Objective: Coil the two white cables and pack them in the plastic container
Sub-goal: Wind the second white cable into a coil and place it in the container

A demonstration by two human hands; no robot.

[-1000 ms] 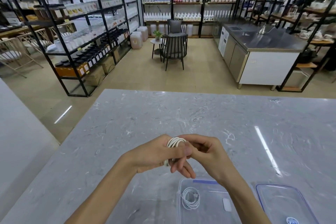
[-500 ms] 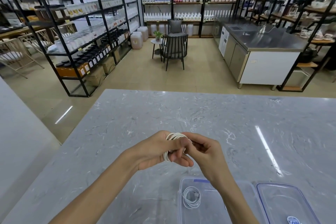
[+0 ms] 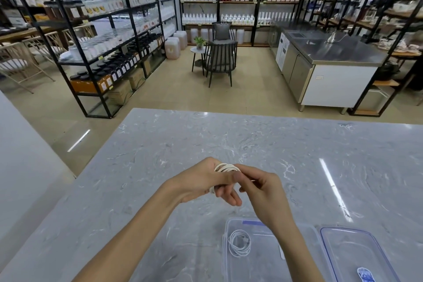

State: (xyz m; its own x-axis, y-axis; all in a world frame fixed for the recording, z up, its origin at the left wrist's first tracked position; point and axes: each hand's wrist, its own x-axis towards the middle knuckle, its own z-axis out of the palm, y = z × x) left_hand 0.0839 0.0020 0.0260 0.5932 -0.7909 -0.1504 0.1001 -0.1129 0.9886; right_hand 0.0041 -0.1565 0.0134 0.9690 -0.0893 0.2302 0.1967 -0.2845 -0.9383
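One coiled white cable (image 3: pixel 239 242) lies in the clear plastic container (image 3: pixel 238 220); the left hand (image 3: pixel 201 182) grips the second white coil (image 3: pixel 225 168), while the right hand (image 3: pixel 263 190) fingers pinch its end, still to pack

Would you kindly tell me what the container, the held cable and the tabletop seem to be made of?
Container: clear glossy plastic; the veining beneath shows through it.
Held cable: white, smooth, flexible sheath, probably rubbery plastic; it bends into tight loops.
Tabletop: grey veined stone or stone-look slab, polished; it reflects light strips.
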